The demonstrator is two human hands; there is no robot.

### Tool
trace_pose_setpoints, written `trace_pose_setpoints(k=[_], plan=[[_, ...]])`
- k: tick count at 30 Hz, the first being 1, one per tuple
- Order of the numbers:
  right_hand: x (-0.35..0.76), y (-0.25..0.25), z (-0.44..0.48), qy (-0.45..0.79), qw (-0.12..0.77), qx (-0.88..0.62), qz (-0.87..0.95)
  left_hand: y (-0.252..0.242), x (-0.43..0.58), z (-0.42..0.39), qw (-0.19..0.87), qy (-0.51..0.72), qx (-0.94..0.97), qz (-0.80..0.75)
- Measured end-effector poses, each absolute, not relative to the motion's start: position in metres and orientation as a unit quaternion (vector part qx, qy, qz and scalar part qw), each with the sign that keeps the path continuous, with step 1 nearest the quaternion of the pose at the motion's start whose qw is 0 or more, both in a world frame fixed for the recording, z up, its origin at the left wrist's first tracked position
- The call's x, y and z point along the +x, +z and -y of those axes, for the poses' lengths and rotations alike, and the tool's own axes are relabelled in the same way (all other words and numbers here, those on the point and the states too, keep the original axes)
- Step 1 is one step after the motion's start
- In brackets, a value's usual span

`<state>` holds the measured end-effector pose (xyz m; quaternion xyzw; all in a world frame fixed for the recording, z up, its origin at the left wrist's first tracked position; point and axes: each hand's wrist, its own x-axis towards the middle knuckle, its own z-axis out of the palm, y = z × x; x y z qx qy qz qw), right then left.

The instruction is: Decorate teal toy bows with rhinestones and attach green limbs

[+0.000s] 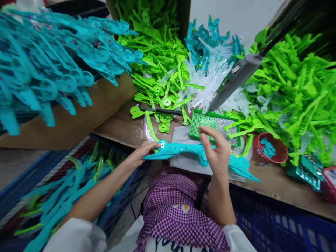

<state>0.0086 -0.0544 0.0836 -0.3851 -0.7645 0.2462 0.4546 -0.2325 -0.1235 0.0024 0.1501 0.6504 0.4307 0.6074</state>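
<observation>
I hold a long teal plastic toy piece [183, 149] level above the front edge of the wooden workbench [123, 127]. My left hand [143, 152] grips its pointed left end, which has a small white eye-like dot. My right hand [216, 154] is curled around its middle, fingers raised over it. Behind the piece lies a green tray [207, 122] holding tiny silver screws, on a grey cloth [181, 134].
Heaps of green plastic parts [162, 63] and more green parts [296, 91] flank clear plastic pieces [210, 84]. Teal parts [60, 66] fill a cardboard box at left. A red bowl [271, 148], a black pen-like tool [162, 111] and a blue crate [63, 189] of assembled toys are nearby.
</observation>
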Motion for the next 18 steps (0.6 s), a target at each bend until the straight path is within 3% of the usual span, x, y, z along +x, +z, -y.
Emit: trace_pose_setpoints(k=[6,18], plan=[[-0.005,0.017,0.08,0.157,0.219,-0.275,0.923,0.006,-0.232,0.109,0.616,0.429,0.148,-0.644],[-0.018,-0.019,0.091,0.139,0.229,-0.307,0.913,0.01,-0.236,0.108,0.67,0.39,0.076,-0.627]])
